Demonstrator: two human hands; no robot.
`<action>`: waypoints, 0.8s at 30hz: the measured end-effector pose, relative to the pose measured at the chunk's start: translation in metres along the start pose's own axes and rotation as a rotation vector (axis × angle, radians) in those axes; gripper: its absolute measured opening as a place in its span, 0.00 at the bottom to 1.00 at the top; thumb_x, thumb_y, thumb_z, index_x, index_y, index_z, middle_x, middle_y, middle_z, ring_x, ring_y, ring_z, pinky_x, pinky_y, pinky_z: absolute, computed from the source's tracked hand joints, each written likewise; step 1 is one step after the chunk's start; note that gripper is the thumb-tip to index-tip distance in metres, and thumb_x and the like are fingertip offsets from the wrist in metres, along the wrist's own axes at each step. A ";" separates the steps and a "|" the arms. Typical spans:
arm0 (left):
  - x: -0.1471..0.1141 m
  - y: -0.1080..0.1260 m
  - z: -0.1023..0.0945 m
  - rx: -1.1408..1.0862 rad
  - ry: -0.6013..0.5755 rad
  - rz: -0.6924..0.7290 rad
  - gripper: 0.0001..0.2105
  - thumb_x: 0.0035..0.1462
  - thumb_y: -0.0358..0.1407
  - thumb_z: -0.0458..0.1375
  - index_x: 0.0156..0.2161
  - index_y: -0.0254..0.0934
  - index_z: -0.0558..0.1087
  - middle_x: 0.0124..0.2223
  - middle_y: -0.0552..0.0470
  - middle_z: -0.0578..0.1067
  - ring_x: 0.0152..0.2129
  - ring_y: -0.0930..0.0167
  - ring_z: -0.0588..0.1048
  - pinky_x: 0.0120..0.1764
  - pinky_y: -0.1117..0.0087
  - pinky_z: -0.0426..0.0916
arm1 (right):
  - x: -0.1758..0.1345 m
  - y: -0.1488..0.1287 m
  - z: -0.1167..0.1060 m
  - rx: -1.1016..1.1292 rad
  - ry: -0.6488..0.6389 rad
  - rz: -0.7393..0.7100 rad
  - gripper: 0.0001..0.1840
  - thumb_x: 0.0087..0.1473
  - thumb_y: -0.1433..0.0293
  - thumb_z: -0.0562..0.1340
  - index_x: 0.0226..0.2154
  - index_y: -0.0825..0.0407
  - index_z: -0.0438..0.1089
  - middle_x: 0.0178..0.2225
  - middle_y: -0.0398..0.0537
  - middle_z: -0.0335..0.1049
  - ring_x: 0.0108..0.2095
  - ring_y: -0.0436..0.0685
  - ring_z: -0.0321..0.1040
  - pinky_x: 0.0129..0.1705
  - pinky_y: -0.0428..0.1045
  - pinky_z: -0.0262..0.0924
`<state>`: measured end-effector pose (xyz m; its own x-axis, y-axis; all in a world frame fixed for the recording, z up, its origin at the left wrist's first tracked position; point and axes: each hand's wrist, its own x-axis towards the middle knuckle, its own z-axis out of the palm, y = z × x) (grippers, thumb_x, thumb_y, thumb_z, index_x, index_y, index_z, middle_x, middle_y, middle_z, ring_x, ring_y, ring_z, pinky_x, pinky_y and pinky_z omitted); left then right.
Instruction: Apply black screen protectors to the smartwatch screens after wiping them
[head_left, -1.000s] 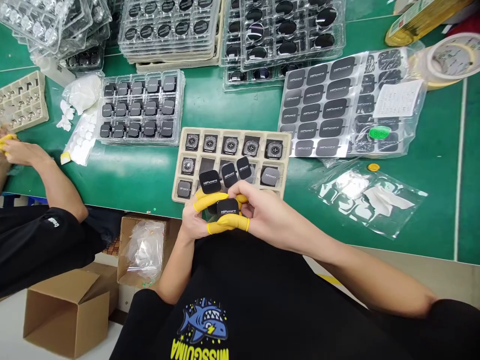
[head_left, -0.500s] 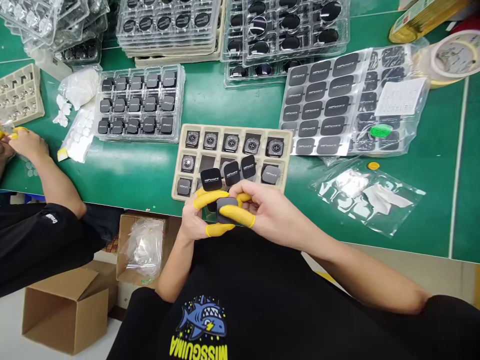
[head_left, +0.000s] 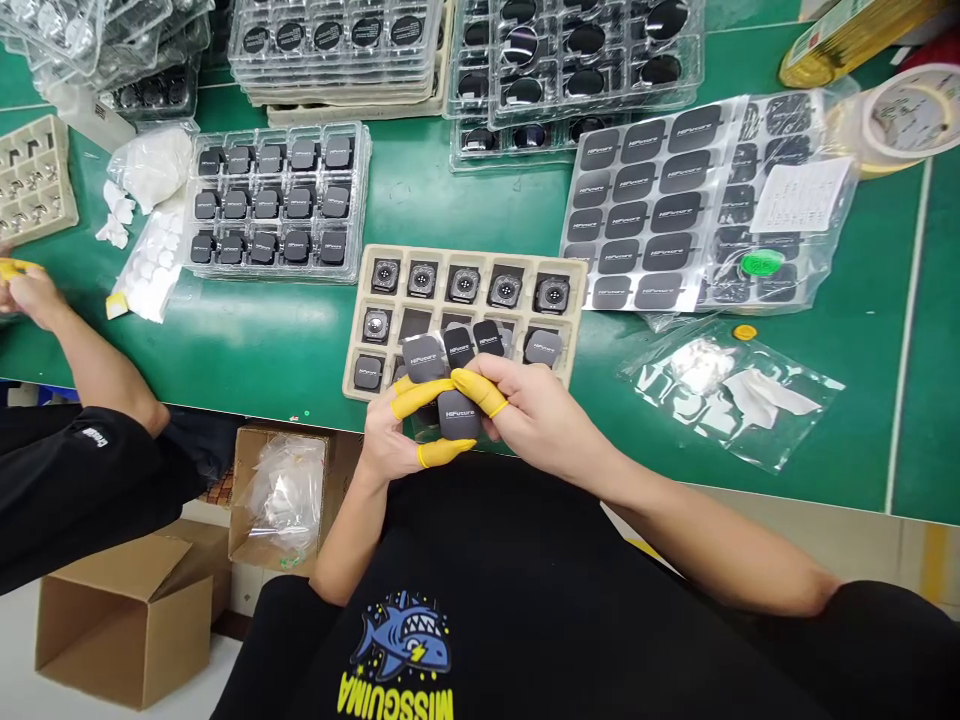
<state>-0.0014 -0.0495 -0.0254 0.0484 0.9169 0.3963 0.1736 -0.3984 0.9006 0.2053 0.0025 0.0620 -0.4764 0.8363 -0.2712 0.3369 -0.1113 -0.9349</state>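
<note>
Presently, both hands are together, low in front of the torso at the near side of the worktop (head_left: 465,195), closed on one dark square piece (head_left: 459,416) marked HiFuture. Left hand (head_left: 384,432): forefinger along the upper edge, thumb at the lower edge, both in yellow finger covers (head_left: 420,400). Right hand (head_left: 538,412): covered thumb at the upper right corner; its other fingers are largely hidden. Neither hand is nearer, as both touch the piece. Its outline is about square, with no clear long axis. Determining relation: three dark labels (head_left: 424,358) stand just beyond the piece, in a row rising away to the right, between the hands and the beige tray (head_left: 355,335). The nearest label is beside the left forefinger. How the row is held cannot be determined.
</note>
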 end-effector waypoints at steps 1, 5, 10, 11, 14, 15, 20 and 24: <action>0.000 0.002 -0.002 0.006 -0.018 -0.018 0.28 0.53 0.46 0.81 0.59 0.44 0.85 0.51 0.47 0.89 0.45 0.62 0.89 0.50 0.62 0.85 | 0.000 0.000 -0.001 -0.004 -0.013 0.002 0.13 0.69 0.62 0.58 0.31 0.47 0.66 0.25 0.40 0.66 0.28 0.53 0.61 0.33 0.49 0.56; 0.000 0.008 -0.010 0.108 -0.059 -0.045 0.28 0.53 0.47 0.81 0.58 0.44 0.85 0.49 0.48 0.89 0.43 0.63 0.88 0.48 0.63 0.84 | -0.001 0.003 0.000 -0.023 -0.122 0.055 0.20 0.65 0.48 0.68 0.41 0.46 0.69 0.26 0.38 0.66 0.26 0.53 0.58 0.29 0.49 0.54; 0.000 0.009 -0.010 0.170 -0.045 0.010 0.27 0.56 0.44 0.80 0.60 0.44 0.85 0.47 0.49 0.90 0.38 0.67 0.88 0.43 0.67 0.84 | 0.001 0.005 0.007 -0.112 -0.046 0.030 0.17 0.67 0.51 0.66 0.38 0.46 0.67 0.25 0.38 0.66 0.26 0.53 0.57 0.30 0.49 0.53; 0.000 0.008 -0.009 0.161 -0.027 0.017 0.27 0.56 0.44 0.80 0.59 0.44 0.85 0.46 0.49 0.90 0.37 0.67 0.87 0.42 0.68 0.84 | 0.003 0.005 0.008 -0.125 -0.022 0.008 0.13 0.68 0.55 0.64 0.38 0.46 0.68 0.25 0.38 0.66 0.26 0.53 0.58 0.31 0.49 0.53; 0.000 0.004 -0.007 0.132 0.002 0.016 0.26 0.54 0.46 0.81 0.56 0.43 0.86 0.45 0.49 0.90 0.37 0.67 0.87 0.42 0.67 0.85 | 0.007 0.006 0.009 -0.126 0.008 -0.033 0.10 0.68 0.62 0.59 0.34 0.46 0.66 0.23 0.38 0.64 0.26 0.52 0.58 0.32 0.49 0.53; 0.000 0.003 -0.007 0.131 0.002 0.015 0.26 0.54 0.47 0.81 0.56 0.43 0.86 0.45 0.49 0.90 0.37 0.66 0.88 0.43 0.67 0.85 | 0.008 0.006 0.009 -0.110 0.009 -0.031 0.12 0.69 0.63 0.58 0.32 0.46 0.64 0.23 0.38 0.64 0.26 0.52 0.58 0.32 0.49 0.53; -0.001 0.004 -0.014 0.180 -0.051 0.019 0.27 0.56 0.46 0.80 0.59 0.43 0.85 0.49 0.47 0.90 0.42 0.64 0.89 0.48 0.65 0.86 | 0.011 0.006 0.003 -0.046 -0.084 0.015 0.16 0.72 0.61 0.57 0.32 0.47 0.67 0.26 0.41 0.70 0.28 0.54 0.64 0.33 0.50 0.57; 0.000 0.007 -0.023 0.217 -0.108 0.017 0.30 0.58 0.44 0.80 0.64 0.44 0.82 0.49 0.47 0.90 0.40 0.66 0.88 0.46 0.67 0.86 | 0.012 0.008 -0.004 -0.064 -0.165 -0.054 0.12 0.71 0.57 0.64 0.42 0.48 0.76 0.34 0.44 0.75 0.32 0.55 0.65 0.36 0.50 0.60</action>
<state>-0.0226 -0.0527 -0.0145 0.1555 0.9123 0.3789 0.3789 -0.4093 0.8300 0.2060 0.0137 0.0524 -0.6198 0.7405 -0.2600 0.3560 -0.0300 -0.9340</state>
